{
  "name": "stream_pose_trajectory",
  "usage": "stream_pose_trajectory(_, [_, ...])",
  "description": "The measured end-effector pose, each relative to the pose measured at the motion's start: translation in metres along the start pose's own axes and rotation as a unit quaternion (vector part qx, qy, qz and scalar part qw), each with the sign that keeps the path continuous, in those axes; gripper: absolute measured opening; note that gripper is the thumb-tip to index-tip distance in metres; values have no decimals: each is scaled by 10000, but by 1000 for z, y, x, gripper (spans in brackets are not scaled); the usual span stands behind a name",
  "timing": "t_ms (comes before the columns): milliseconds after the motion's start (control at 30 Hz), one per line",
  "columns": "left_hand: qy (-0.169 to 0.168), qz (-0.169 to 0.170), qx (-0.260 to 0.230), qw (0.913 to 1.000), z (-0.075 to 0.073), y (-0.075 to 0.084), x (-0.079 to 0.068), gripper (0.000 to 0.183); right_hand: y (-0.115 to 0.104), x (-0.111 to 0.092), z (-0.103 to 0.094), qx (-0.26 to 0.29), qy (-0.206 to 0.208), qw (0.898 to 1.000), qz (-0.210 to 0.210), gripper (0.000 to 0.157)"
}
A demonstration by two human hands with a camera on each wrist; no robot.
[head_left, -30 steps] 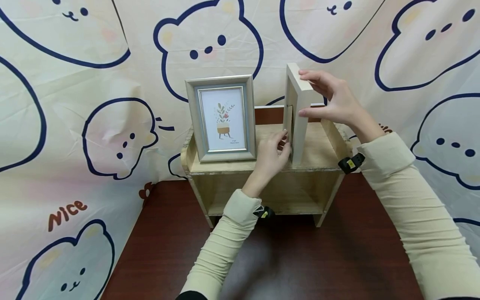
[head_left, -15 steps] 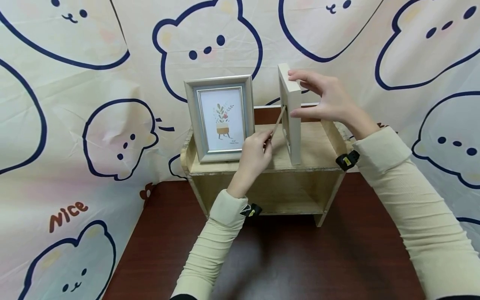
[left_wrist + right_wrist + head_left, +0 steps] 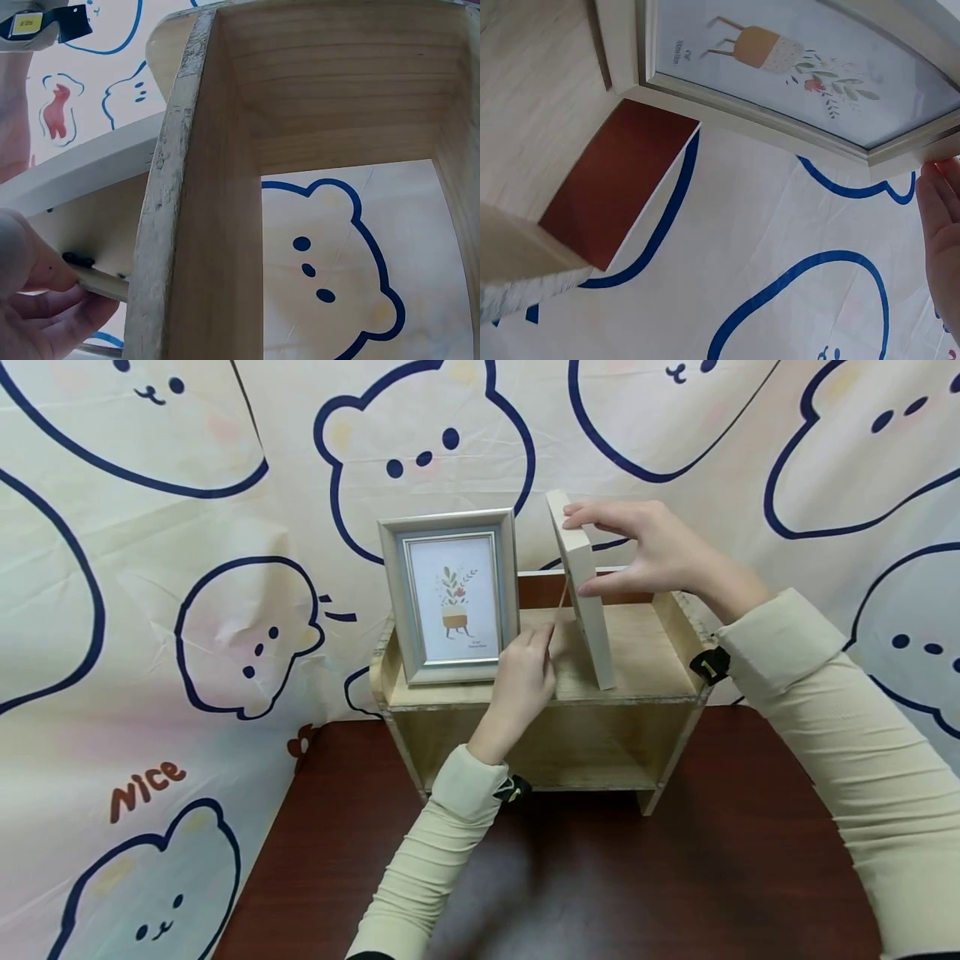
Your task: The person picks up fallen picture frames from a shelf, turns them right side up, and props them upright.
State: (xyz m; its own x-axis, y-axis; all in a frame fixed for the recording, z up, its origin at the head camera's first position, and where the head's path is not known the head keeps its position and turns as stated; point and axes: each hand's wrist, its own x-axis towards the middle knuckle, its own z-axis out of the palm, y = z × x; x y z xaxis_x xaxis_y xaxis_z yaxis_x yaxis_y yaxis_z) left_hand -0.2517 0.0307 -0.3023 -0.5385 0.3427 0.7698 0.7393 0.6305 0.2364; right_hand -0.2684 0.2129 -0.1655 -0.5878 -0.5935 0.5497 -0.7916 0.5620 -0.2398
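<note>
On the right part of the wooden shelf [image 3: 498, 695] a white picture frame [image 3: 588, 602] stands nearly edge-on, its top leaning left. My right hand [image 3: 652, 547] grips its upper end with thumb and fingers. The frame's back stand [image 3: 101, 283], swung out from the back, is pinched between the left hand's [image 3: 37, 292] thumb and fingers. In the right wrist view the framed picture [image 3: 780, 64] shows a potted plant, with the right hand at the frame's edge. To the left, a silver-grey picture frame [image 3: 387, 560] with a similar plant picture stands facing forward, beside the left hand.
The shelf stands on a dark red-brown table [image 3: 600, 877], with an open compartment [image 3: 600, 743] under its top board. A raised side panel [image 3: 686, 622] borders the top on the right. Behind hangs a cloth [image 3: 225, 518] with cartoon bears.
The left hand has moved left and pulled the stand out from the frame's back. The right hand has shifted slightly left, and the white frame's top now leans left.
</note>
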Motion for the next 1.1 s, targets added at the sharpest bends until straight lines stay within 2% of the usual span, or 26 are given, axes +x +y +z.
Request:
stream_pose_trajectory(167, [-84, -99, 15, 9999, 2, 3, 4, 31, 1, -2, -8, -247, -6, 9997, -92, 63])
stream_pose_trajectory(300, [-152, -162, 15, 9998, 5, 5, 6, 33, 3, -2, -14, -443, -171, 9988, -137, 62])
stream_pose_trajectory(500, [-242, -130, 148, 9995, 9, 6, 10, 39, 8, -4, -20, -383, -493, 9978, -242, 61])
stream_pose_trajectory(667, [-371, -265, 262, 9986, 11, 5, 10, 43, 11, -7, -19, -428, -573, 9973, -186, 63])
stream_pose_trajectory(800, [-208, -289, 138, 9993, 12, 4, 8, 37, 13, -7, -17, -365, -540, 9978, -136, 64])
stream_pose_trajectory(900, [13, -295, -220, 9993, 15, 7, 5, 32, 15, -8, -18, -292, -520, 9982, -118, 66])
stream_pose_trajectory(1033, [291, -386, -788, 9957, 23, 14, 2, 52, 17, -9, -20, -114, -716, 9973, -99, 71])
stream_pose_trajectory(1100, [455, -369, -881, 9944, 28, 19, 3, 59, 18, -10, -21, -30, -937, 9956, -28, 75])
